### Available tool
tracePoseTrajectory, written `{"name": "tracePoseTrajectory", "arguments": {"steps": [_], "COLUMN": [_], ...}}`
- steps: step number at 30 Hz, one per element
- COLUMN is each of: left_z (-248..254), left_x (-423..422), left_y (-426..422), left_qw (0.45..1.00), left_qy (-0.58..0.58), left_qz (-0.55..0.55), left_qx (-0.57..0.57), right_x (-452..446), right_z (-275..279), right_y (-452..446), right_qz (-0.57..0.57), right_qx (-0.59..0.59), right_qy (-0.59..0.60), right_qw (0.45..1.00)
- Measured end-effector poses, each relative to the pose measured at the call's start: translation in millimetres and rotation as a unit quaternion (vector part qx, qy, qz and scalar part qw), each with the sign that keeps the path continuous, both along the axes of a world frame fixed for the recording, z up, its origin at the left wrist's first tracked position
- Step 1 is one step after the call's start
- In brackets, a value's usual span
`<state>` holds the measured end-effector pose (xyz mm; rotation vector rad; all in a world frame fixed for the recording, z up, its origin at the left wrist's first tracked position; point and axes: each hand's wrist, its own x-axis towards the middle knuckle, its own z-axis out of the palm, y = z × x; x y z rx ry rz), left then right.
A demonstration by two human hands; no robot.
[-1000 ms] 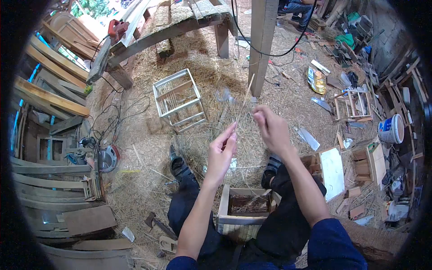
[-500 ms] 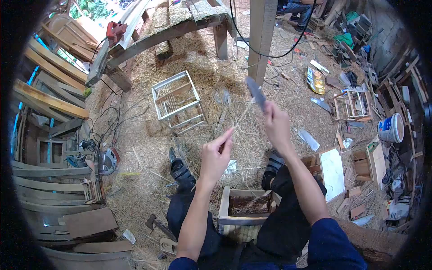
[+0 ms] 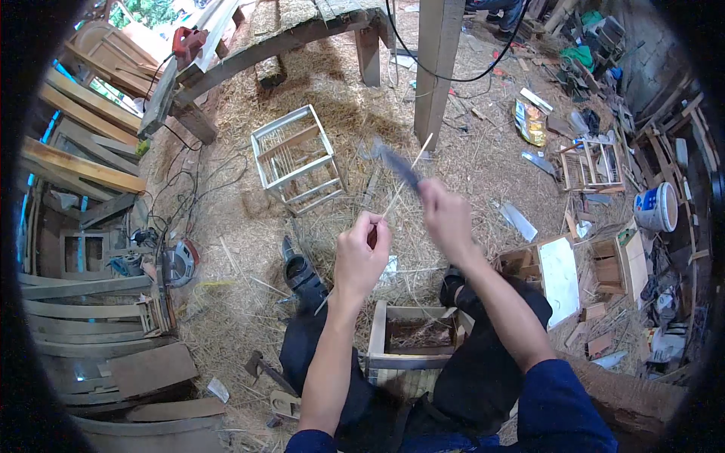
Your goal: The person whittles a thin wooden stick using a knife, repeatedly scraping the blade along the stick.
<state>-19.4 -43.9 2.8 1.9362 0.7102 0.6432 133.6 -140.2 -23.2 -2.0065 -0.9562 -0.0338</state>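
In the head view, my left hand point(image 3: 362, 253) is closed round a thin wooden strip point(image 3: 408, 177), which slants up and to the right from my fingers. My right hand point(image 3: 447, 219) grips a knife point(image 3: 400, 167); its broad grey blade points up and left, slightly blurred, by the strip's upper part. The knife's handle is mostly hidden in my fist. Below my hands, between my legs, stands a wooden box point(image 3: 411, 362) with an open top. A pale wooden frame point(image 3: 298, 158) with thin rods lies on the floor ahead of my left hand.
A wooden bench point(image 3: 279, 53) and an upright post point(image 3: 438, 68) stand ahead. A hammer point(image 3: 264, 370) lies at lower left, and a circular saw point(image 3: 181, 263) further left. At right are a white bucket point(image 3: 655, 208) and a small rod frame point(image 3: 593, 166). Another person's legs point(image 3: 504, 15) show at the top.
The knife, out of clear sight at first, came into view and has swung left across the strip. My right hand moved left and down. My left hand's fingers have curled closer round the strip.
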Motion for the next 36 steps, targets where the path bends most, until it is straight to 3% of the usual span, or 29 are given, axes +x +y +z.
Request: {"name": "tracePoseTrajectory", "arguments": {"steps": [3, 6, 7, 10, 13, 16, 17, 20, 23, 26, 27, 28, 30, 33, 36], "left_z": [-5.0, 4.1, 7.5, 2.0, -6.0, -4.1, -2.7, 5.9, 7.3, -3.5, -6.2, -7.5, -3.5, -10.6, -4.1], "left_x": [-1.8, -6.7, -8.6, -16.4, -16.1, -17.1, -18.2, -20.8, -22.7, -14.9, -14.4, -14.9, -15.3, -13.6, -8.0], "left_y": [4.5, 2.9, 2.8, -0.4, 3.6, 8.0, 7.4, 4.8, 0.5, 6.0, 5.5, 4.5, 3.1, 0.0, 0.1], "left_qw": [1.000, 0.999, 0.999, 0.999, 0.998, 1.000, 0.999, 0.999, 0.997, 0.999, 1.000, 1.000, 0.998, 0.996, 0.999], "left_qy": [0.007, 0.029, 0.036, 0.020, 0.033, 0.024, 0.024, 0.033, 0.059, 0.034, 0.022, 0.010, -0.006, -0.026, 0.007], "left_qz": [0.012, 0.001, -0.002, -0.011, 0.002, 0.011, -0.001, -0.020, -0.026, -0.017, -0.013, -0.006, -0.028, -0.036, -0.024], "left_qx": [0.003, 0.016, 0.019, 0.031, 0.045, 0.015, 0.021, 0.033, 0.031, 0.023, 0.017, 0.010, 0.052, 0.075, 0.024], "right_x": [-34.4, -5.3, 2.1, 16.5, -27.6, -28.1, -16.7, 17.1, -0.3, -39.0, -30.7, -15.8, 9.5, 26.8, -12.2], "right_z": [-15.2, -12.8, 11.0, 8.4, -22.6, -19.9, -14.2, 11.5, -20.1, -30.0, -22.4, -15.6, 9.5, 5.1, -9.9], "right_y": [7.5, 12.8, 10.4, 0.7, 4.3, 9.7, 13.0, 5.5, 4.2, 8.9, 9.5, 9.3, 6.6, -4.0, -3.1], "right_qz": [0.095, 0.024, -0.029, -0.061, 0.071, 0.117, 0.093, -0.065, -0.009, 0.091, 0.108, 0.098, -0.038, -0.102, 0.073], "right_qx": [-0.016, 0.023, -0.002, -0.057, 0.003, -0.032, 0.042, -0.062, -0.025, -0.039, -0.010, 0.043, 0.000, -0.092, 0.030], "right_qy": [-0.074, -0.097, 0.000, 0.035, -0.053, -0.126, -0.148, 0.015, -0.021, -0.135, -0.106, -0.137, -0.027, -0.041, -0.105], "right_qw": [0.993, 0.995, 1.000, 0.996, 0.996, 0.985, 0.984, 0.996, 0.999, 0.986, 0.988, 0.985, 0.999, 0.990, 0.991]}}
